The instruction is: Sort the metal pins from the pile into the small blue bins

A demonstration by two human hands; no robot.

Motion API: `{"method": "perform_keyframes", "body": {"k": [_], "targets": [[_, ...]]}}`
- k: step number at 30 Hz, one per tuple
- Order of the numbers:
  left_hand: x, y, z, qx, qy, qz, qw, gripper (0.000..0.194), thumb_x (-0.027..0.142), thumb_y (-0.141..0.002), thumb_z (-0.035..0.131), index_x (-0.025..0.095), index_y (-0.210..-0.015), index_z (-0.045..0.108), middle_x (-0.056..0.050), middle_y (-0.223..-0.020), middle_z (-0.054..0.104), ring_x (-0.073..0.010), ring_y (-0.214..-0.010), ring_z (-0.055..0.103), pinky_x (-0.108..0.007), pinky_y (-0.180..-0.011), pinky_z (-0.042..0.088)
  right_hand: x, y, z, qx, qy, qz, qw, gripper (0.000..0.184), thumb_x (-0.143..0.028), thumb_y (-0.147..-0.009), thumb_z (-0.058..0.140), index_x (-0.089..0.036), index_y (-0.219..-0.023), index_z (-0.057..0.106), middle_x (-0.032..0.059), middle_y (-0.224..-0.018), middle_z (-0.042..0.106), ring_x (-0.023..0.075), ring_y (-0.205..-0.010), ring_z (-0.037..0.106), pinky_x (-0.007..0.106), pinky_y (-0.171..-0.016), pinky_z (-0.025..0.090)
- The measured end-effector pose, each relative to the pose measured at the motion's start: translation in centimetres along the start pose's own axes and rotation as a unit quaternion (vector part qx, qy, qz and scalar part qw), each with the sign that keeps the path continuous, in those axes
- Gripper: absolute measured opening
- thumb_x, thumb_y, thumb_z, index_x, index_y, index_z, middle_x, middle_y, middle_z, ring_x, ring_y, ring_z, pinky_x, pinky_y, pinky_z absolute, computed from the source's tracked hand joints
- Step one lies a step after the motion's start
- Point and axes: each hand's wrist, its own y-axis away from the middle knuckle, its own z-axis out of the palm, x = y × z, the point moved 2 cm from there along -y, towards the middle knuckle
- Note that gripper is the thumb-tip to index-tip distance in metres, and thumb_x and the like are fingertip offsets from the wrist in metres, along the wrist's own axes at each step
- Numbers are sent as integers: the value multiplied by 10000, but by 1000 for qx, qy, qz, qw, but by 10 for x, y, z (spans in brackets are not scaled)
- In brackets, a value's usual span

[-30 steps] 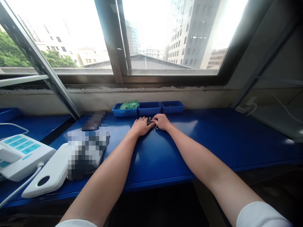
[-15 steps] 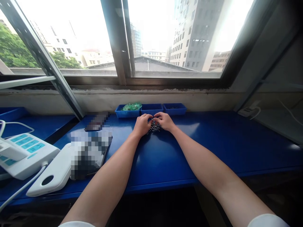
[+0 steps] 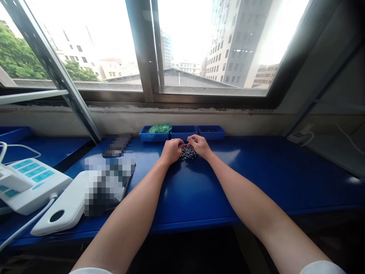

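A pile of small dark and silvery metal pieces, like screws, lies on the blue tabletop between my hands. My left hand rests at the pile's left side, its thumb and forefinger pinched together. From the right, my right hand curls over the pile, with its fingertips closed close to those of the left. What the fingertips hold is too small and too hidden to make out. Just beyond stand three blue bins: the left bin with green plastic bags, the middle bin, and the right bin with a few small dark bits.
To the left lie a white power strip with a cable, a white oblong device, a blurred-out item and a dark flat item. A metal shelf post rises at the back left. A window runs along the back.
My right hand's fingertips have shifted slightly right and up. The pile between the hands looks more spread out. My left hand stays nearly in place, and the view has shifted a little.
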Motion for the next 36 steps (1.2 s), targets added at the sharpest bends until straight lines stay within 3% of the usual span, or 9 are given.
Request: {"method": "perform_keyframes", "body": {"k": [6,14,18,22,28,36], "targets": [[0,-1,-1,2,-4,-8,1000,181,246,-845,498,214,-852,676,-42,-898,709,-219,-892,632,-347,-870,456,-8,5,-6,-13,-5,-12,1000,389,-549,-741,590,-185,-619,657,27,-661,676,139,-591,569,261,-581,441],[0,0,1,14,-4,-3,1000,250,311,-885,449,224,-946,676,-46,-938,698,-213,-925,623,-324,-863,456,-9,5,-8,12,-3,-22,1000,263,-426,-743,585,-186,-697,682,20,-698,690,179,-728,633,297,-735,487],[-6,0,1,20,-33,-36,999,349,379,-872,471,206,-1134,624,-79,-1118,652,-240,-1058,582,-345,-930,438,-7,3,-16,78,129,-37,988,257,-378,-767,539,-197,-840,707,32,-855,710,198,-874,615,317,-832,469],[-15,0,3,-11,-69,-87,994,404,373,-854,480,172,-1188,587,-113,-1168,621,-268,-1102,558,-371,-952,430,-2,-1,-30,136,327,-24,935,385,-329,-762,534,-199,-1100,663,46,-1073,680,248,-1095,481,380,-968,375],[-19,1,8,-79,-98,-115,985,394,336,-870,416,169,-1187,577,-119,-1195,601,-286,-1124,537,-409,-949,425,12,-8,-44,130,451,78,880,607,-339,-770,515,-191,-1354,446,49,-1423,437,308,-1145,344,468,-961,323],[-17,1,10,-100,-101,-124,982,393,361,-878,404,181,-1169,597,-115,-1200,606,-282,-1125,538,-392,-940,419,21,-10,-46,84,474,131,867,745,-357,-744,560,-212,-1430,308,75,-1554,142,359,-1191,310,493,-933,346]]}}
